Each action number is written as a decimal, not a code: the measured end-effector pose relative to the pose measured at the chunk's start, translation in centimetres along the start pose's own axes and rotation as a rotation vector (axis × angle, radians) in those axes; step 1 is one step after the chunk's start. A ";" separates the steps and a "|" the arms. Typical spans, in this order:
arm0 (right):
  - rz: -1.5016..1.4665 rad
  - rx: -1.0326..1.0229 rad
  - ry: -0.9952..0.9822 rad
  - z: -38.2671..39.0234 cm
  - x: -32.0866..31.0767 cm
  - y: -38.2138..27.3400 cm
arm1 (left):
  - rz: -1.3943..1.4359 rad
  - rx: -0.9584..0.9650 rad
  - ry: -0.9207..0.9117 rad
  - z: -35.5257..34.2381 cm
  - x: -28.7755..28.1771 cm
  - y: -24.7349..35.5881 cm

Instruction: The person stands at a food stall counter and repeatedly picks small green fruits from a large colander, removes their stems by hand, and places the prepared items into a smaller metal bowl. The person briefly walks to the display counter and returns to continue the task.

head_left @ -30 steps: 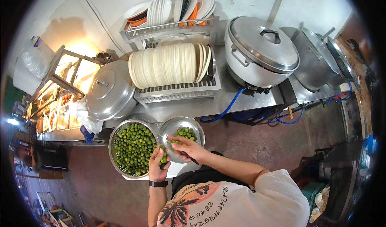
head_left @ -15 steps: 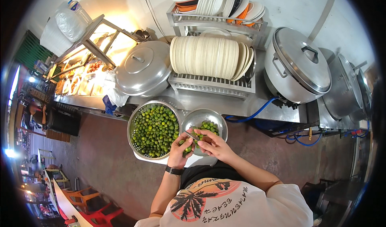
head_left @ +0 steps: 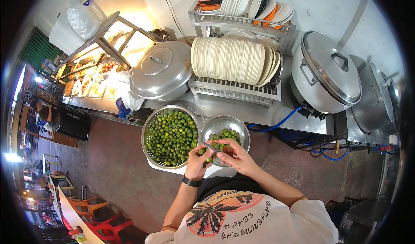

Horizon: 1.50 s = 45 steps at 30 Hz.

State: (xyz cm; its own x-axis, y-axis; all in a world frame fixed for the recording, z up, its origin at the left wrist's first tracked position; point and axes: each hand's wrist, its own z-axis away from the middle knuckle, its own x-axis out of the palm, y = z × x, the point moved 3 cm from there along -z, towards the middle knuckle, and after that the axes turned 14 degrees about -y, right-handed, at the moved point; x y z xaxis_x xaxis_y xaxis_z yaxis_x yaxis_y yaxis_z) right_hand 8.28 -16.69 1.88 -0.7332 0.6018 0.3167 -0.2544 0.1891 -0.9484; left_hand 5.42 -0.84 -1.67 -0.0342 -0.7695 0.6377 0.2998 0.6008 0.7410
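My left hand [head_left: 197, 163], a dark watch on its wrist, is closed around small green citrus fruits [head_left: 209, 160]. In my right hand [head_left: 237, 158] is a small knife [head_left: 211, 147], its blade lying across toward the left fingertips. Both hands are close together above the near side of a smaller metal bowl [head_left: 245, 135], which has green citrus pieces [head_left: 229, 134] in it. To the left, a large perforated metal colander [head_left: 145, 137] is heaped with whole green citrus fruits [head_left: 170, 136]. My fingers hide part of the fruit and the knife handle.
Beyond the bowls runs a steel counter [head_left: 220, 108] with a lidded pot [head_left: 160, 71], a dish rack [head_left: 235, 92] of plates and a large rice cooker [head_left: 326, 71]. A blue hose [head_left: 281, 122] hangs along it. A lit food display [head_left: 97, 73] stands far left; chairs [head_left: 108, 229] lower left.
The whole view has shifted slightly, so the surroundings sit a little further right. Both hands stay over the smaller bowl, with the knife still by the left fingers.
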 end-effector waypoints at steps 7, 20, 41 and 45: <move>0.021 -0.011 0.015 -0.1 0.0 0.0 | -0.106 0.051 0.022 0.0 0.3 0.5; -0.215 0.055 0.244 0.7 2.6 2.4 | -0.331 -0.043 -0.062 -0.2 -2.0 1.3; -0.532 -0.056 0.913 -6.9 10.5 13.7 | 0.160 -0.535 -0.311 6.4 -17.6 7.1; -0.356 -0.029 0.810 -7.0 16.2 10.9 | 0.078 -0.553 -0.360 6.3 -16.1 8.2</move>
State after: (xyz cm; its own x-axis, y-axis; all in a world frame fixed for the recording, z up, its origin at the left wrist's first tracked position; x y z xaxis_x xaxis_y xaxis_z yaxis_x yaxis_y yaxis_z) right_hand -2.00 0.59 -3.46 0.0615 0.8662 0.4959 -0.3586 0.4828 -0.7989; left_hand 2.45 17.87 -4.51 -0.2808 -0.5501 0.7865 0.7561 0.3780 0.5343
